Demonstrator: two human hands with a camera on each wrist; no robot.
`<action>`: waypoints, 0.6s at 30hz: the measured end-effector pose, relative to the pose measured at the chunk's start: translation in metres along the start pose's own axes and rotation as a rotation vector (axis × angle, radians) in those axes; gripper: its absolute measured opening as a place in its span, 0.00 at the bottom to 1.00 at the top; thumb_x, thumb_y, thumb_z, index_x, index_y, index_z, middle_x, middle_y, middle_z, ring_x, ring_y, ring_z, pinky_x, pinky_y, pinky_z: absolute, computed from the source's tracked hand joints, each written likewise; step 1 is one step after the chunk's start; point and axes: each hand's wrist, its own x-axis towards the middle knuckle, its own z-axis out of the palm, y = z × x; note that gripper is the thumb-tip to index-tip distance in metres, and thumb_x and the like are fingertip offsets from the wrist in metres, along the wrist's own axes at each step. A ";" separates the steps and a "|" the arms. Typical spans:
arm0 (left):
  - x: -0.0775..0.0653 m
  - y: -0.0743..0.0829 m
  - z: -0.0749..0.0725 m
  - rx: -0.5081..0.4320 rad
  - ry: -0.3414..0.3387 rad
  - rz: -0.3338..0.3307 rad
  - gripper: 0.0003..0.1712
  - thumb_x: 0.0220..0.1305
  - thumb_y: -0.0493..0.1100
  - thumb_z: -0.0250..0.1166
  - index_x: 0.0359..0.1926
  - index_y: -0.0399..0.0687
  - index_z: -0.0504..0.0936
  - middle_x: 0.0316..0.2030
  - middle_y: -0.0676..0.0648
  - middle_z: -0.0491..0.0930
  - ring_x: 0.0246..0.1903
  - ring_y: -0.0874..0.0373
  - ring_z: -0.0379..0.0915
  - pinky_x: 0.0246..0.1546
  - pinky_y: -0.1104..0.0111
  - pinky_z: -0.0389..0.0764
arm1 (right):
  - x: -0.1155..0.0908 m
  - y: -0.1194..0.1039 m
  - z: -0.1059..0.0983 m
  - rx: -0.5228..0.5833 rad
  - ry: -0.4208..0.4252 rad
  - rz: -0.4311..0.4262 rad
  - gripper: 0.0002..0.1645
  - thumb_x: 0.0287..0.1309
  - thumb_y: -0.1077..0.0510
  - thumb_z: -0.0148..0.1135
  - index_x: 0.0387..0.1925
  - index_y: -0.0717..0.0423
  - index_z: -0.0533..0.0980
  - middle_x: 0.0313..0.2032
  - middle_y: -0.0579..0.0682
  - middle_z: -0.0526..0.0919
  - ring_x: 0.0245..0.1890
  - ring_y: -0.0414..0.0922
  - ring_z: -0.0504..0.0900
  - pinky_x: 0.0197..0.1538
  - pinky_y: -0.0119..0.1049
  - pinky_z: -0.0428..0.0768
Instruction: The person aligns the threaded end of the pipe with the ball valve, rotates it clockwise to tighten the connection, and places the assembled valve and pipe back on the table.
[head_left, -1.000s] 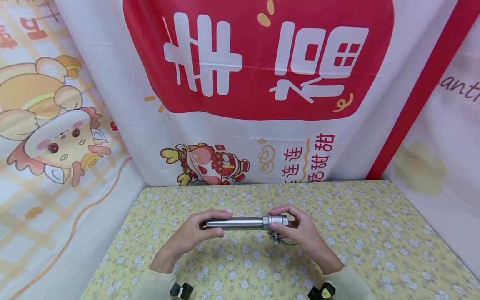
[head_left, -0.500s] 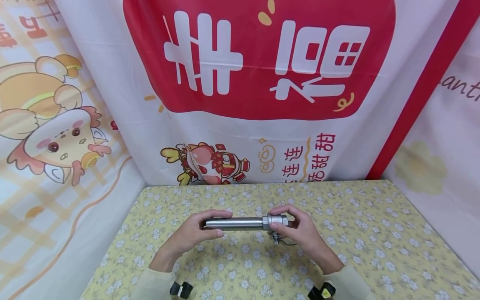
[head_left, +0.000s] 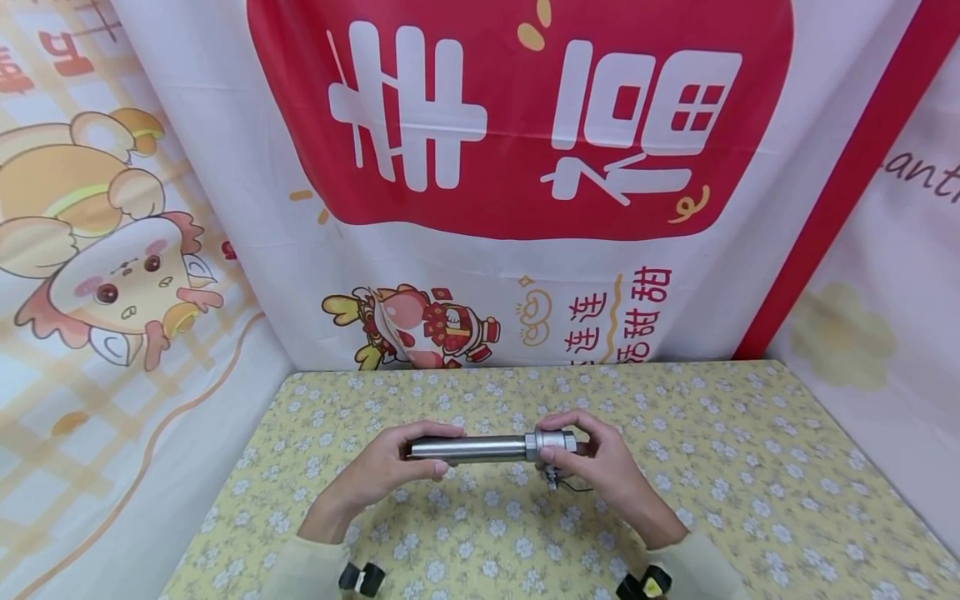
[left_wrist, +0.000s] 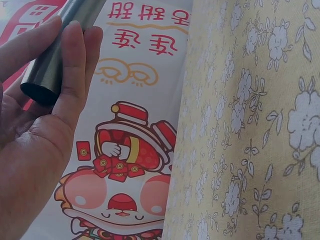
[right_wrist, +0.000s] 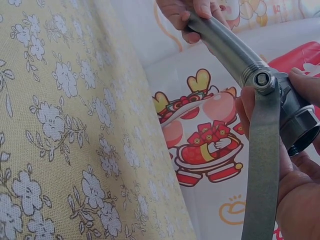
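On my end the pipe (head_left: 480,448) is up over the tabletop (head_left: 480,537), held between both hands, long axis running left to right and in line with the valve (head_left: 551,442). The left hand (head_left: 382,463) has its fingers pinching the pipe's free end, and the right hand (head_left: 604,460) is pinching the valve. I'd say that shared axis is what matters: the threaded joint (right_wrist: 253,73) sits just beside the right hand, well apart from the left. Can't tell how deep it's seated. Lever (right_wrist: 263,170) juts off the valve's side, fwiw
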 end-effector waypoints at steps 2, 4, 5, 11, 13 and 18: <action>0.000 0.001 0.000 -0.007 -0.004 -0.002 0.27 0.78 0.38 0.68 0.74 0.48 0.80 0.72 0.36 0.76 0.56 0.47 0.84 0.54 0.61 0.90 | 0.000 0.000 0.000 -0.002 -0.002 -0.004 0.21 0.71 0.62 0.73 0.61 0.63 0.80 0.66 0.68 0.77 0.39 0.48 0.93 0.41 0.43 0.93; -0.001 0.001 0.000 -0.007 -0.002 0.000 0.26 0.80 0.39 0.67 0.74 0.48 0.80 0.73 0.35 0.76 0.55 0.49 0.85 0.54 0.59 0.90 | 0.000 0.001 0.000 -0.005 -0.004 -0.009 0.21 0.71 0.62 0.73 0.60 0.63 0.80 0.66 0.68 0.77 0.39 0.48 0.93 0.41 0.43 0.93; -0.001 0.002 0.000 -0.005 0.000 0.000 0.25 0.81 0.40 0.66 0.74 0.48 0.80 0.73 0.35 0.76 0.54 0.51 0.85 0.54 0.59 0.90 | 0.000 0.001 0.000 -0.009 -0.004 -0.012 0.21 0.71 0.62 0.73 0.61 0.63 0.80 0.66 0.68 0.77 0.39 0.48 0.93 0.41 0.43 0.93; -0.001 0.002 0.000 0.016 0.021 0.001 0.22 0.85 0.44 0.60 0.73 0.49 0.81 0.72 0.36 0.77 0.51 0.52 0.87 0.53 0.57 0.90 | 0.000 0.001 0.000 -0.021 0.011 0.017 0.20 0.70 0.60 0.74 0.60 0.59 0.82 0.66 0.64 0.78 0.37 0.49 0.93 0.41 0.43 0.93; -0.001 0.002 0.000 0.017 0.023 0.001 0.22 0.85 0.44 0.60 0.73 0.49 0.82 0.72 0.36 0.77 0.51 0.52 0.87 0.53 0.58 0.90 | 0.000 0.001 0.000 -0.020 0.014 0.028 0.20 0.70 0.60 0.75 0.60 0.58 0.82 0.67 0.63 0.78 0.38 0.49 0.93 0.41 0.43 0.93; -0.002 0.003 0.001 0.012 0.025 0.011 0.22 0.84 0.43 0.62 0.72 0.48 0.82 0.72 0.36 0.77 0.53 0.50 0.87 0.56 0.53 0.89 | 0.001 0.000 0.000 -0.023 0.012 0.026 0.20 0.70 0.60 0.75 0.60 0.59 0.82 0.67 0.65 0.78 0.38 0.49 0.93 0.41 0.44 0.93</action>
